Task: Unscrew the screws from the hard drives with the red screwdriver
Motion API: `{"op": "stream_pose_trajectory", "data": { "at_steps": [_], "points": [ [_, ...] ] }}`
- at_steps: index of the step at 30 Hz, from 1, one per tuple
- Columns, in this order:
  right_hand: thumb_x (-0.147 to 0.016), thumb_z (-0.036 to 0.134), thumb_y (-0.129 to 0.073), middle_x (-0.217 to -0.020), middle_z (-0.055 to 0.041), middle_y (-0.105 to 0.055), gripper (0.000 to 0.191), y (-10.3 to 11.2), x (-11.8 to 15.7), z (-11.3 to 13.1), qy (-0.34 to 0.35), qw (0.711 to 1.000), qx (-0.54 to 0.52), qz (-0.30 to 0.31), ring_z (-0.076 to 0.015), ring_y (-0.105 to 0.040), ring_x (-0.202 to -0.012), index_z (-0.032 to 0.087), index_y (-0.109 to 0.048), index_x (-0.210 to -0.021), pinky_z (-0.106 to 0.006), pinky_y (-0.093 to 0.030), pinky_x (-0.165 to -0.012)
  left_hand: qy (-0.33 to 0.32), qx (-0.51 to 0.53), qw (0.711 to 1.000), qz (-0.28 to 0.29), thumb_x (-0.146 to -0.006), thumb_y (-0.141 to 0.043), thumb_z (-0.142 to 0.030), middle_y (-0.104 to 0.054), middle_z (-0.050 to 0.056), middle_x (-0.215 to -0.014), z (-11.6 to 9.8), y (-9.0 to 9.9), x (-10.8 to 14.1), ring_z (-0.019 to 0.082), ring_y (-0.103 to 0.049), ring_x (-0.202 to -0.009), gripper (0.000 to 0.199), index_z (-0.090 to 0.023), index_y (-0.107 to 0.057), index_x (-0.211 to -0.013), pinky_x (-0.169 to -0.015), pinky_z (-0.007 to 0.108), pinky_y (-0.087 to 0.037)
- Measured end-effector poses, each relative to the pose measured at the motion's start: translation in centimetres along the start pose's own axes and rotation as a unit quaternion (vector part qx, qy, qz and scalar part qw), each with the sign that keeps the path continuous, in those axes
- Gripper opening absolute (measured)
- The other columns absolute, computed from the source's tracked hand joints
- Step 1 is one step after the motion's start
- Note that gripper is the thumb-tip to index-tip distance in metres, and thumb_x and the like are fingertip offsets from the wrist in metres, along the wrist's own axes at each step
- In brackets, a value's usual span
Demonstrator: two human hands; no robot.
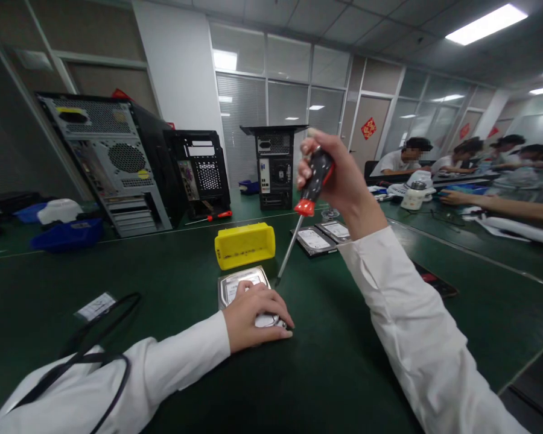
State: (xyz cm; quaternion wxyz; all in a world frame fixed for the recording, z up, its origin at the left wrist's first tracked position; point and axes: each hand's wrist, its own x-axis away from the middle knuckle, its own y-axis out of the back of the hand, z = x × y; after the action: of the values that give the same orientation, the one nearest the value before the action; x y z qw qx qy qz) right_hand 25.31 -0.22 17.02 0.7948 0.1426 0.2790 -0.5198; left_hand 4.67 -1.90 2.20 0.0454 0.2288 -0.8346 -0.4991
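Observation:
A silver hard drive (pixel 228 288) lies on the green table, partly covered by my left hand (pixel 259 313), whose fingers curl over its top and right edge. My right hand (pixel 332 172) is wrapped round the black and red handle of a screwdriver (pixel 291 248), raised above the table. Its shaft slants down to the left, and the tip is just right of the drive's upper right corner. Directly behind the drive sits a yellow bin (pixel 245 246) with small dark bits in it. Two more hard drives (pixel 314 240) lie beyond the screwdriver shaft.
Computer cases stand at the back left (pixel 117 163) and back centre (pixel 276 169). Another screwdriver (pixel 219 215) lies before them, near a blue bin (pixel 67 235). A small plastic bag (pixel 96 306) is at left. Several people sit at the far right, where an arm (pixel 502 205) reaches in.

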Motion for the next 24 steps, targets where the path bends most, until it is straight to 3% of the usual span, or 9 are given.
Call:
{"op": "stream_pose_trajectory", "data": {
  "at_steps": [2,5,8,11,13,16,18,21,24],
  "points": [
    [-0.08,0.036,-0.055,-0.053,0.0075,-0.043,0.023,1.4,0.1,1.0,0.013,0.994,-0.055,-0.096,-0.0046,-0.047,-0.048,0.02,-0.04,-0.074,-0.015,-0.042,-0.052,-0.005,0.017,1.0,0.001,-0.078,-0.069,-0.032,-0.065,-0.001,-0.1,0.3,0.2,0.0,0.021,-0.055,-0.098,0.014,-0.029,-0.069,-0.092,-0.088,0.036,-0.024],
    [-0.081,0.032,-0.055,-0.052,0.0087,-0.038,0.022,3.4,0.3,1.9,-0.002,0.986,-0.061,-0.156,-0.0015,-0.039,-0.044,0.02,-0.038,-0.073,-0.011,-0.035,-0.045,-0.013,0.043,0.999,-0.002,-0.078,-0.067,-0.03,-0.065,0.001,-0.102,0.9,0.8,-0.1,0.021,-0.056,-0.099,0.016,-0.027,-0.069,-0.094,-0.09,0.036,-0.028],
    [-0.083,0.035,-0.052,-0.055,0.009,-0.038,0.023,4.8,0.3,1.2,-0.074,0.986,0.031,-0.148,0.0,-0.034,-0.041,0.019,-0.038,-0.074,-0.01,-0.029,-0.04,-0.021,0.043,0.998,-0.049,-0.079,-0.065,-0.031,-0.065,0.002,-0.099,2.0,1.8,-0.4,0.021,-0.058,-0.096,0.016,-0.025,-0.07,-0.093,-0.089,0.035,-0.035],
    [-0.078,0.029,-0.062,-0.059,0.0044,-0.047,0.022,5.3,0.2,-1.3,-0.197,0.968,0.1,-0.116,-0.0022,-0.042,-0.044,0.015,-0.045,-0.075,-0.013,-0.032,-0.039,-0.007,0.072,0.985,-0.155,-0.081,-0.058,-0.031,-0.066,0.004,-0.09,3.6,3.1,-0.5,0.018,-0.061,-0.082,0.018,-0.02,-0.071,-0.086,-0.079,0.031,-0.045],
    [-0.076,0.026,-0.065,-0.06,0.0008,-0.052,0.021,5.4,0.1,-3.7,-0.29,0.942,0.144,-0.093,-0.0056,-0.048,-0.047,0.012,-0.049,-0.074,-0.016,-0.039,-0.041,0.022,0.048,0.958,-0.281,-0.079,-0.058,-0.036,-0.067,0.003,-0.08,4.7,4.1,-0.4,0.018,-0.062,-0.077,0.022,-0.019,-0.071,-0.074,-0.073,0.029,-0.048],
    [-0.08,0.03,-0.061,-0.06,-0.001,-0.053,0.023,5.5,0.1,-7.2,-0.408,0.893,0.18,-0.06,-0.0093,-0.052,-0.052,0.009,-0.054,-0.076,-0.022,-0.047,-0.048,0.054,0.014,0.923,-0.381,-0.082,-0.053,-0.038,-0.063,0.003,-0.074,6.2,5.4,0.1,0.018,-0.06,-0.075,0.031,-0.017,-0.065,-0.062,-0.071,0.027,-0.046],
    [-0.086,0.029,-0.054,-0.082,-0.0036,-0.059,0.021,5.9,0.3,-8.9,-0.459,0.865,0.196,-0.055,-0.0108,-0.058,-0.068,0.009,-0.056,-0.094,-0.027,-0.051,-0.062,0.074,-0.011,0.893,-0.445,-0.084,-0.049,-0.037,-0.059,0.002,-0.069,7.1,6.1,0.4,0.016,-0.056,-0.068,0.035,-0.017,-0.059,-0.058,-0.064,0.026,-0.044],
    [-0.088,0.03,-0.05,-0.109,-0.0084,-0.056,0.03,6.7,0.9,-10.4,-0.489,0.841,0.223,-0.069,-0.0168,-0.058,-0.092,0.013,-0.052,-0.113,-0.036,-0.051,-0.077,0.107,-0.041,0.863,-0.491,-0.08,-0.055,-0.039,-0.056,0.002,-0.077,8.6,6.5,0.7,0.016,-0.052,-0.07,0.025,-0.017,-0.057,-0.068,-0.062,0.026,-0.042],
    [-0.088,0.031,-0.051,-0.114,-0.0095,-0.054,0.033,7.2,1.5,-11.6,-0.505,0.821,0.255,-0.077,-0.0188,-0.057,-0.097,0.013,-0.051,-0.116,-0.039,-0.05,-0.081,0.135,-0.045,0.867,-0.478,-0.074,-0.063,-0.041,-0.055,0.005,-0.098,10.3,6.3,0.7,0.019,-0.054,-0.082,0.032,-0.017,-0.059,-0.095,-0.064,0.027,-0.045]
  ]
}}
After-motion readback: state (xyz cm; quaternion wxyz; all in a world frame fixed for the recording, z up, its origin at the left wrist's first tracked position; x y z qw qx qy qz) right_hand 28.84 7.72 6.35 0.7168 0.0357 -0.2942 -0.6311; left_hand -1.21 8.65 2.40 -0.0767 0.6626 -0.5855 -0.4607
